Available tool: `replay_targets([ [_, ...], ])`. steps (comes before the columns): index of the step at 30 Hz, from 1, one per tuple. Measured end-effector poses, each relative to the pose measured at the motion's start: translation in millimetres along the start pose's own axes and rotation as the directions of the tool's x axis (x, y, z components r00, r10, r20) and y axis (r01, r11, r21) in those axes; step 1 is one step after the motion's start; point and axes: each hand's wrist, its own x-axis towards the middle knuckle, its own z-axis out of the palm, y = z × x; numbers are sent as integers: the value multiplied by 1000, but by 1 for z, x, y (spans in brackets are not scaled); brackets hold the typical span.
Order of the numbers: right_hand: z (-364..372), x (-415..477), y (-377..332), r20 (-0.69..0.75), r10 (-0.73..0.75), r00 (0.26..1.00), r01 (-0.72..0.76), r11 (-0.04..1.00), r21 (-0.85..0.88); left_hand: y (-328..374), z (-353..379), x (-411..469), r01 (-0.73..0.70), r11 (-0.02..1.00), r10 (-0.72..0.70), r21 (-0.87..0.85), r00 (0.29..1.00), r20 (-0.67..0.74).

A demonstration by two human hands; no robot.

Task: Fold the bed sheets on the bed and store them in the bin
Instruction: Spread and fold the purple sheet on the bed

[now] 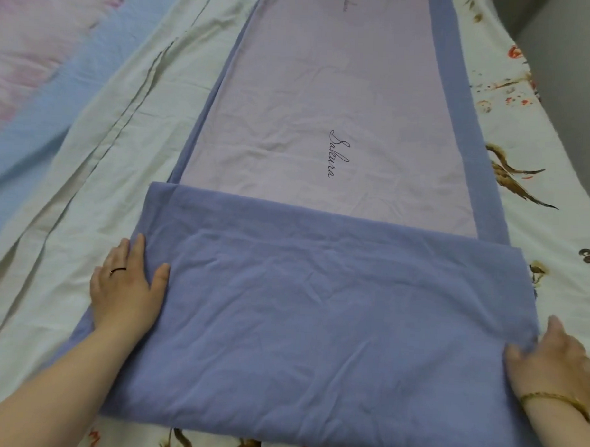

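Pressing flat, the left hand (127, 284) spreads wide on the sheet (317, 307) to pin the fold lying between both hands; the right hand (553, 362) seems to pinch its edge, squaring it.

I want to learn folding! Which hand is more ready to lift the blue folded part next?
Probably the right hand: its fingers curl at the right edge of the blue folded part, seemingly gripping it. The left hand lies flat on the left edge and must take hold first.
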Motion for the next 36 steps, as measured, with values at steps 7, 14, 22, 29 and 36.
replay_targets([
  [7, 101, -147, -156, -64, -826, 560, 824, 563, -67, 3, 7, -7, -30, 998, 33, 51, 998, -52],
  [14, 116, -132, -209, 114, -933, 340, 931, 318, -178, -11, 12, 6, -237, 953, 241, 186, 971, 3],
  [22, 25, 34, -70, 186, -377, 908, 418, 850, -321, -9, 21, 8, -175, 977, 185, 118, 980, -76],
  [29, 43, -37, -14, 116, -241, 963, 257, 956, -140, 0, 13, -4, -75, 993, 75, 95, 997, 4],
  [36, 56, -111, 13, 186, -418, 889, 438, 895, -81, -13, 4, -97, -29, 999, 25, 44, 996, 80],
])
